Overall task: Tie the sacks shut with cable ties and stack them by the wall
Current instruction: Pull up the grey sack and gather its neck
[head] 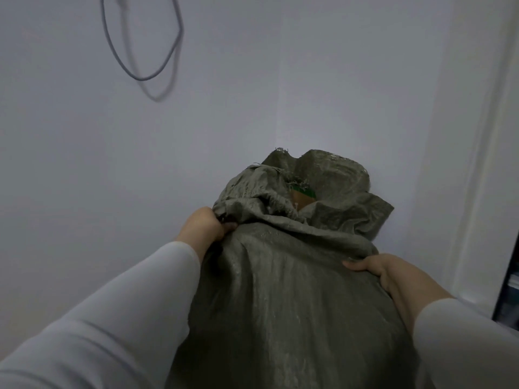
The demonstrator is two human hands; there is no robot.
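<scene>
A large grey-green woven sack [283, 304] fills the lower middle of the head view, bulging and upright in front of me. Its mouth [306, 189] is loosely gathered with frayed edges, and brown cardboard with a green strip [304, 196] shows inside. My left hand [203, 227] grips a fold of fabric at the left side of the neck. My right hand [390, 276] clutches the fabric on the right shoulder of the sack, thumb lying on top. No cable tie is visible.
A pale wall [112, 164] stands close behind the sack, meeting another wall at a corner [280, 108]. A grey cable loop [146, 51] hangs on the wall at upper left. A white frame [483, 192] and a dark opening [508, 299] are at the right.
</scene>
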